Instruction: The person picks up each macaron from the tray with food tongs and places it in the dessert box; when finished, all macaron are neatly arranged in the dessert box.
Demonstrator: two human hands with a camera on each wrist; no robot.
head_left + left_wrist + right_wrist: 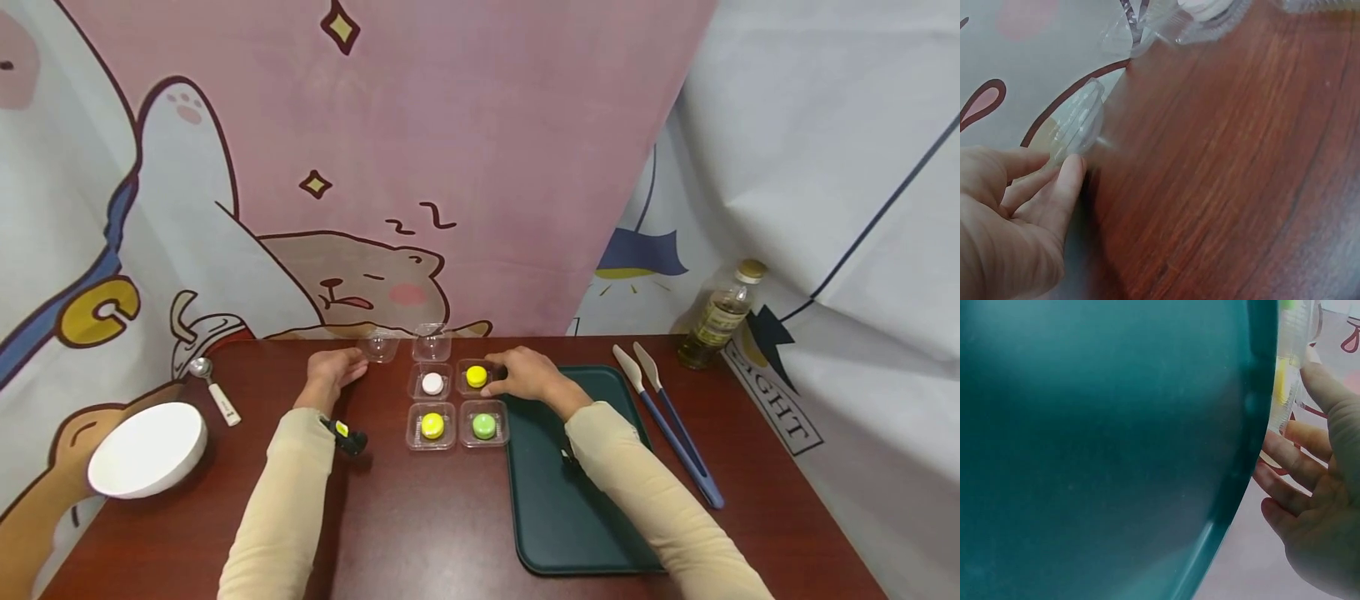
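Observation:
My right hand grips the right side of a clear plastic box holding a yellow macaron, thumb at the near corner, fingers at the far one. In the right wrist view, thumb and fingers flank this box, partly hidden behind the tray's rim. My left hand has its fingertips right at the edge of a clear box at the table's back, fingers fairly straight. Between the hands, other clear boxes hold a white macaron, a second yellow macaron and a green macaron.
Another clear box stands at the back. A dark green tray lies under my right forearm. Blue-handled tongs and an oil bottle are to the right. A white bowl and a scoop are at left.

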